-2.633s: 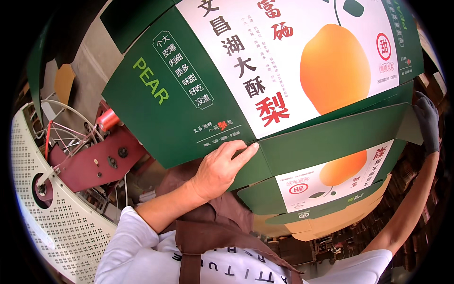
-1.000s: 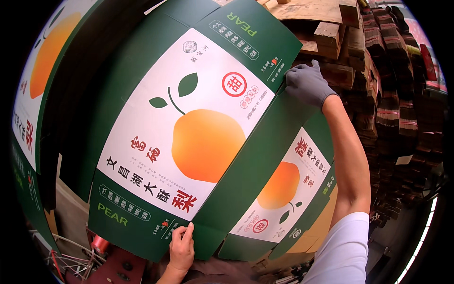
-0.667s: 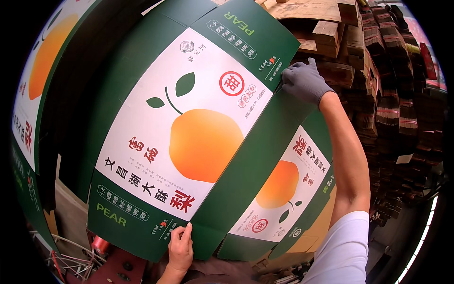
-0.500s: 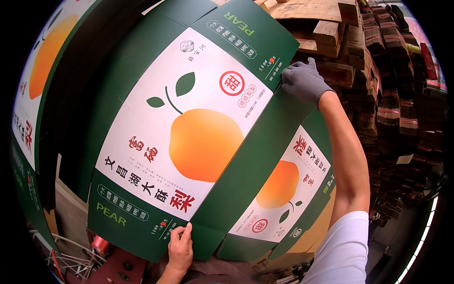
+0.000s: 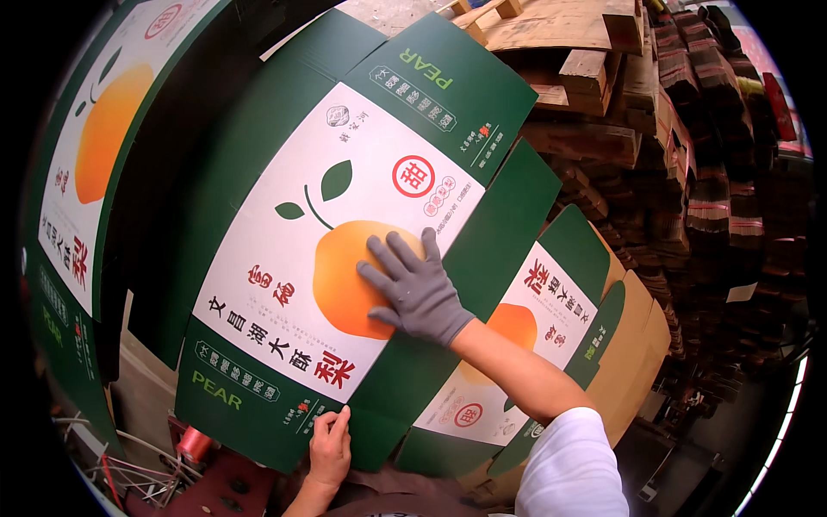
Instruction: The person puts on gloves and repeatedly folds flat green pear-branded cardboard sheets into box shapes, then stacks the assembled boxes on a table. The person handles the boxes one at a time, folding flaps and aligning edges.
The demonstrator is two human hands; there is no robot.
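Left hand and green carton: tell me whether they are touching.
Touching. The head view shows the left hand at the near edge of the green carton, its fingertips lying on the card.

The carton [image 5: 396, 383] is green with white panels [image 5: 267, 220] and orange pears [image 5: 338, 280]; the glove [image 5: 424, 302] is grey.

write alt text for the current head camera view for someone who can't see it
A person's gloved right hand is spread over the orange fruit picture on a large green-and-white cardboard sheet, with the bare left hand at its near edge. A red spool shows at lower left, wooden pallets at upper right.
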